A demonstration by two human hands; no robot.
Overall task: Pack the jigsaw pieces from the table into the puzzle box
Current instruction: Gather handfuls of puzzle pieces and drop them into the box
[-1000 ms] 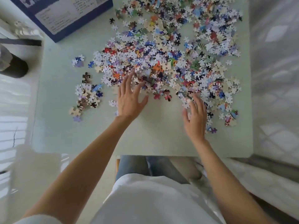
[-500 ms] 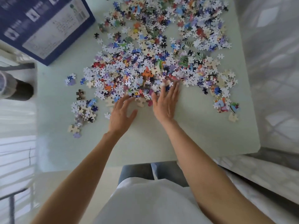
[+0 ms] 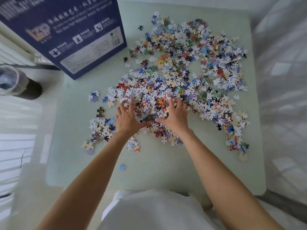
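Both hands are in the jigsaw pieces (image 3: 191, 67) on the pale green table (image 3: 162, 170). The left hand (image 3: 127, 118) and the right hand (image 3: 174, 115) face each other, fingers curled, and cup a heap of pieces (image 3: 149, 108) between them. More pieces spread beyond the fingertips and to their right. The blue puzzle box (image 3: 69, 30) stands far beyond the left fingers.

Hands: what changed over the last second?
The right hand swept in from the right side of the pile to meet the left hand; both now curl round a heap of pieces between them. The box remains at the table's far left corner; nothing is packed yet.
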